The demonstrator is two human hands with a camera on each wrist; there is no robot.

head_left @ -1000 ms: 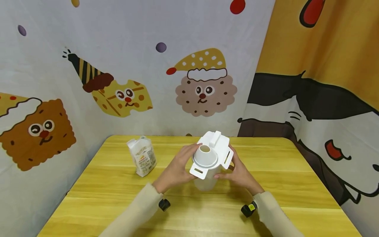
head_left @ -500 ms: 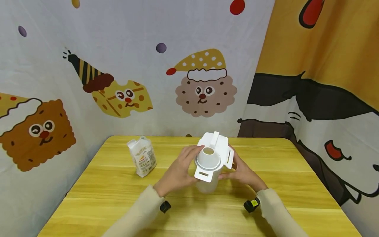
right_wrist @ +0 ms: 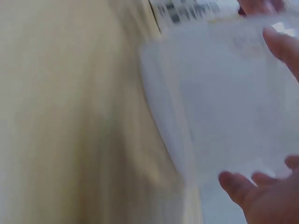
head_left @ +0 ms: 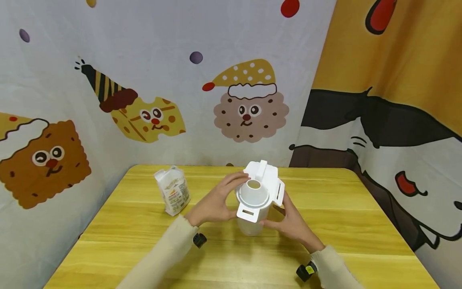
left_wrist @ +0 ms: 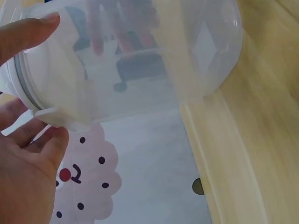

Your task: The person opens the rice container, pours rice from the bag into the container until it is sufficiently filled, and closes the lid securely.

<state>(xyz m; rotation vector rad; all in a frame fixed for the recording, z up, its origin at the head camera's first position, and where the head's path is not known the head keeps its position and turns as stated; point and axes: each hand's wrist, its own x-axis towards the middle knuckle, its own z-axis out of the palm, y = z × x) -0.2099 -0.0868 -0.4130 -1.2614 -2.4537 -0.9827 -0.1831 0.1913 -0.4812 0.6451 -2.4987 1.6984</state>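
A clear plastic storage container (head_left: 250, 228) stands upright on the table, topped by a white lid (head_left: 272, 182). On the lid are a raised round spout piece and a bar; its front flap (head_left: 249, 218) and right flap stick outward. My left hand (head_left: 214, 202) grips the lid's left side, fingers at the far edge. In the left wrist view its thumb (left_wrist: 30, 35) lies across the container's top end and its fingertips touch a flap. My right hand (head_left: 293, 221) holds the container's right side below the lid, thumb in front. The right wrist view shows its fingers along the clear wall (right_wrist: 219, 102).
A white printed bag (head_left: 175, 192) stands at the back left of the wooden table (head_left: 119, 241). Behind the table's far edge hangs a curtain (head_left: 202, 148) with cartoon cookies and cheese.
The container has shifted slightly to the right. My right hand has slid a little lower along its side, and my left hand has shifted slightly up around the lid.
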